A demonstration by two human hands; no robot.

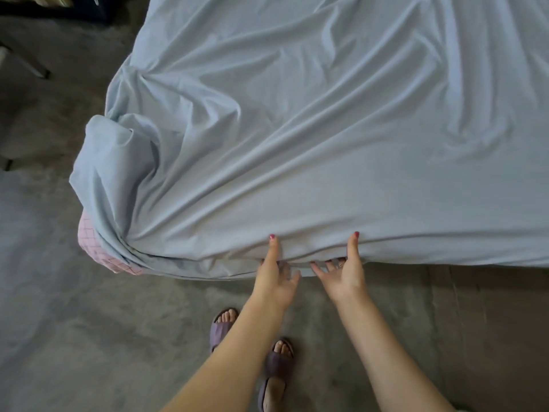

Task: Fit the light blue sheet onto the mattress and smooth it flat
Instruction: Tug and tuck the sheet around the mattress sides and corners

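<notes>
Fingers of the left hand [274, 279] and right hand [344, 275] are curling under the sheet [297, 129] hem at the mattress's [92, 248] near edge, thumbs pressing on top; the loose near-left corner is risking slipping off, since pink mattress is showing

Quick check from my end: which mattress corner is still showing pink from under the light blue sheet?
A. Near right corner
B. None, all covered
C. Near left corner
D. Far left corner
C: the pink mattress peeks out below the bunched light blue sheet at the near left corner.
</notes>
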